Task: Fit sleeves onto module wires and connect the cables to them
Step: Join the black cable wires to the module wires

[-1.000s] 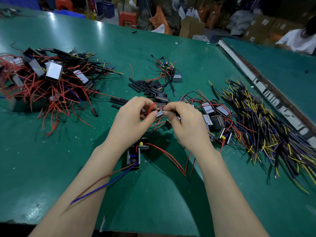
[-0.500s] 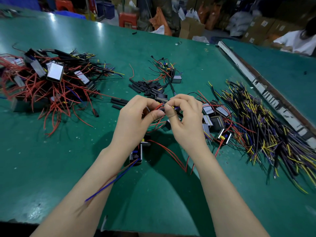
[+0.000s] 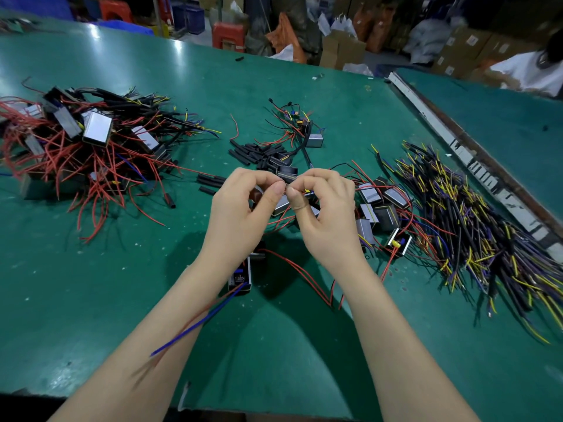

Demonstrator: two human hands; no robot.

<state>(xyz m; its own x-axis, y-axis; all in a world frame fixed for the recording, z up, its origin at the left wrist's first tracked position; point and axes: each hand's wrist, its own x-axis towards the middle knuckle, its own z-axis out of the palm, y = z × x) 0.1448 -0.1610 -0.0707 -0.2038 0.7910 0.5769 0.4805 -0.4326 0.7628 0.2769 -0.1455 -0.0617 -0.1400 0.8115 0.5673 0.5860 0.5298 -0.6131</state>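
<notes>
Here, left hand (image 3: 240, 208), right hand (image 3: 326, 208) pinching wire ends (image 3: 286, 187), thumb-tips touching

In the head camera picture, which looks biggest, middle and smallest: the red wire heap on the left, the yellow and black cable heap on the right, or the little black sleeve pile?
1. Cable heap and red wire heap: look alike, unranked.
2. Black sleeve pile: clearly smallest, though it lies farther away.

No words or numbers can be read anywhere; the white labels on the cardboard boxes (image 3: 470, 47) are too blurry to make out.
</notes>
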